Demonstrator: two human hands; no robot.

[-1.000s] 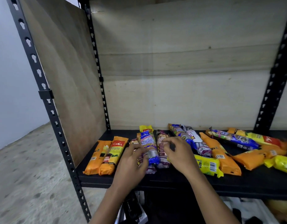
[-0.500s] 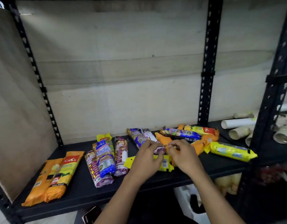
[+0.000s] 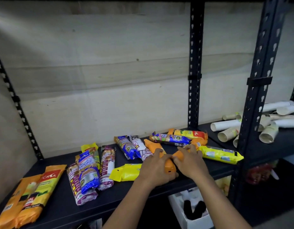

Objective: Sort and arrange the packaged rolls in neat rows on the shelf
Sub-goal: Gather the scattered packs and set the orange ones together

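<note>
Packaged rolls lie scattered on the black shelf (image 3: 63,205). My left hand (image 3: 153,171) grips an orange roll (image 3: 169,167) that points toward the front edge. My right hand (image 3: 191,161) curls over a second orange roll (image 3: 198,142) lying across to the right; the two roll ends meet between my hands. A yellow roll (image 3: 125,172) lies partly under my left hand. Two orange rolls (image 3: 35,194) lie side by side at the far left. A blue roll (image 3: 87,172) rests on top of purple rolls (image 3: 107,164) at centre left.
More rolls lie behind my hands: a blue and a white one (image 3: 133,147), a blue one (image 3: 171,139), a yellow-red one (image 3: 189,133), and a yellow one (image 3: 220,154) at right. A black upright (image 3: 258,96) separates a shelf with paper cups (image 3: 229,133). A white box (image 3: 189,212) sits below.
My view has swung to the right. Both hands left the blue and purple rolls, passed over the yellow roll, and now hold the two orange rolls.
</note>
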